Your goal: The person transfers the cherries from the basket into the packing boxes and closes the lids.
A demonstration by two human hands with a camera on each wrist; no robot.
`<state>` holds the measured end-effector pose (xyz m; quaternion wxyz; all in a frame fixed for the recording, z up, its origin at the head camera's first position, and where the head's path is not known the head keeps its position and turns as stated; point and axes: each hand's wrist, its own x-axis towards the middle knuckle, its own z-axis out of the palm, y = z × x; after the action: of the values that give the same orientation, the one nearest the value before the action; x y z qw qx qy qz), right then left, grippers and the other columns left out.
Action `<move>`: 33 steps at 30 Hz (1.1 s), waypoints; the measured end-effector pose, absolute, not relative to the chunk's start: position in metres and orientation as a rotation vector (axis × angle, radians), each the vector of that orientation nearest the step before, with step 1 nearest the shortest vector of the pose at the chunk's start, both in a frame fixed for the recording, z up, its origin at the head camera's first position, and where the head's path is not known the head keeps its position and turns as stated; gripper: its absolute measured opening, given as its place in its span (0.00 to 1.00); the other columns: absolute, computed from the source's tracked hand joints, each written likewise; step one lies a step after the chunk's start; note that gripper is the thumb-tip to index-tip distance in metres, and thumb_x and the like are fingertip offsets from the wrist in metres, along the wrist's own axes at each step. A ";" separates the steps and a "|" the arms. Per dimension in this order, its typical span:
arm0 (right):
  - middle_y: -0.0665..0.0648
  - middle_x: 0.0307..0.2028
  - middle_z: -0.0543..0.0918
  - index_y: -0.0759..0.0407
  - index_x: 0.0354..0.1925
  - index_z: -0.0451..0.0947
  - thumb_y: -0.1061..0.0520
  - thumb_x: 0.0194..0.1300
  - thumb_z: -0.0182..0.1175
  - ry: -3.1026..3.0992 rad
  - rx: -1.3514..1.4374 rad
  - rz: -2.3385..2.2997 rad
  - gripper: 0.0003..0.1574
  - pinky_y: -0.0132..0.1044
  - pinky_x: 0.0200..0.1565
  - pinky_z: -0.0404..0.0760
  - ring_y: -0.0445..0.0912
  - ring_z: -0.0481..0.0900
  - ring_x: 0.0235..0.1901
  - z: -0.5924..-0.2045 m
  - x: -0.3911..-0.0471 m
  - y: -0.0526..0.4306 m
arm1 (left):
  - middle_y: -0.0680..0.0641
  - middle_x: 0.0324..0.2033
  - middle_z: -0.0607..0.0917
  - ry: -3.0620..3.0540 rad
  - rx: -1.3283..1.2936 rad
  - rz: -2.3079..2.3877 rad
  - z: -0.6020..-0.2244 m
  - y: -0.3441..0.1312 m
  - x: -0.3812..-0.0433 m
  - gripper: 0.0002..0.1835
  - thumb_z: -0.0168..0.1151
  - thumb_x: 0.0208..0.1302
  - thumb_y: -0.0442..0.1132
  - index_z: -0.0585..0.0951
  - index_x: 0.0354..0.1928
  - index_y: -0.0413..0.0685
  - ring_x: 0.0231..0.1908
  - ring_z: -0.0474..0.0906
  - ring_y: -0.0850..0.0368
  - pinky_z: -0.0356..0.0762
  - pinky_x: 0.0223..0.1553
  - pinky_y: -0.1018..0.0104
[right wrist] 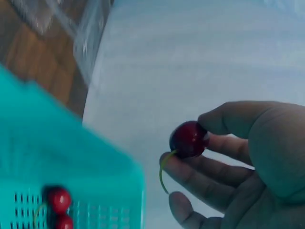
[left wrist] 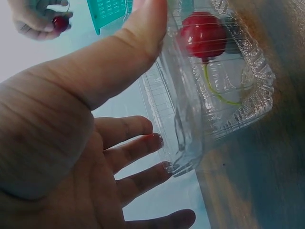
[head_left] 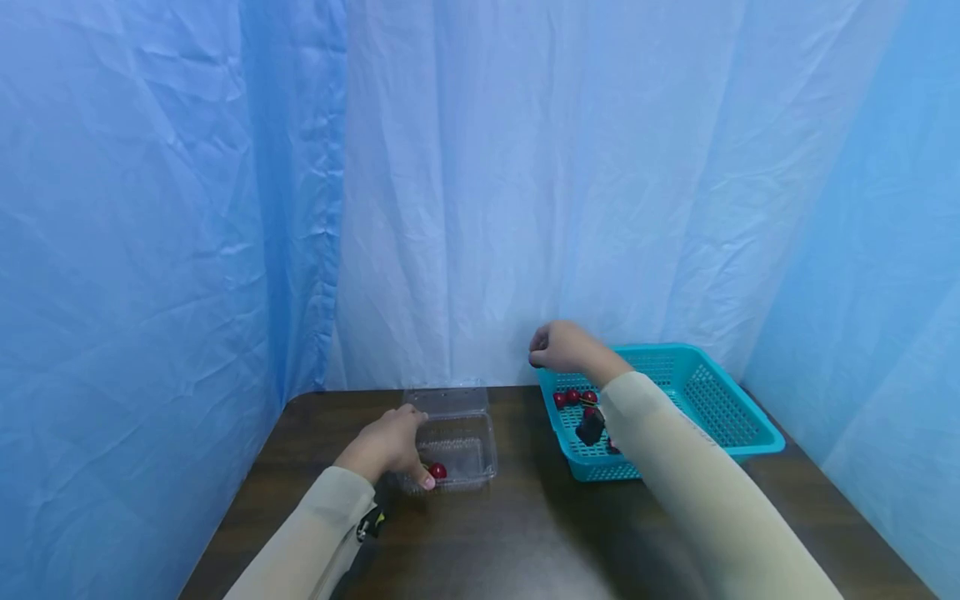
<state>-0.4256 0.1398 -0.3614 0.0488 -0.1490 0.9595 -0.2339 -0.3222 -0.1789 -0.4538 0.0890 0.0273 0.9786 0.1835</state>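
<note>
Pinching a dark red cherry (right wrist: pixel 188 138) between thumb and fingers, the right hand (head_left: pixel 570 346) is hanging near the far left corner of the turquoise basket (head_left: pixel 705 408), the fruit's green stem curving free. One finger is standing apart from the cherry. Small marks are running along the right sleeve (head_left: pixel 675 450), too tiny to read, and a black device (head_left: pixel 371 523) at the left wrist is showing a yellow patch that is likewise too small to make out.

The right forearm is slanting across the basket, while the left forearm is angling in from the lower left. The left hand (head_left: pixel 390 442) is resting along the left side of a clear plastic box (head_left: pixel 491 454), thumb and fingers spread wide, their tips lying at its wall. Inside the box, just beside the thumb, another stemmed cherry (left wrist: pixel 204 34) is lying. More cherries (head_left: pixel 573 397) are sitting toward the basket's left side, under the right arm.
</note>
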 end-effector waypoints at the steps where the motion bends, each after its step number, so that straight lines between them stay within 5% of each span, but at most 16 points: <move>1: 0.60 0.52 0.94 0.57 0.54 0.92 0.51 0.79 0.72 2.926 -0.479 -0.706 0.14 0.52 0.59 0.94 0.53 0.90 0.49 -0.361 -0.423 0.133 | 0.36 0.82 0.74 2.912 0.079 0.547 -0.453 -0.179 -0.322 0.63 0.98 0.41 0.48 0.75 0.83 0.50 0.80 0.72 0.28 0.81 0.71 0.25; 15: 0.52 0.42 0.94 0.53 0.44 0.93 0.54 0.78 0.73 2.858 -0.867 -0.581 0.04 0.44 0.48 0.93 0.45 0.89 0.40 -0.396 -0.400 0.048 | 0.37 0.82 0.74 2.891 0.106 0.549 -0.452 -0.183 -0.322 0.63 0.98 0.41 0.51 0.76 0.83 0.51 0.78 0.74 0.30 0.81 0.71 0.25; 33: 0.47 0.29 0.88 0.54 0.37 0.92 0.59 0.75 0.76 2.647 -0.889 -0.592 0.06 0.33 0.33 0.87 0.42 0.84 0.27 -0.454 -0.385 -0.007 | 0.38 0.84 0.71 2.881 0.150 0.492 -0.458 -0.185 -0.331 0.64 0.98 0.42 0.53 0.75 0.84 0.49 0.82 0.69 0.32 0.80 0.74 0.28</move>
<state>-0.3853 -0.0068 -0.4540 0.1430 -0.3084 0.9178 -0.2053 -0.3309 -0.1846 -0.4580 0.1072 0.0508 0.9788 0.1672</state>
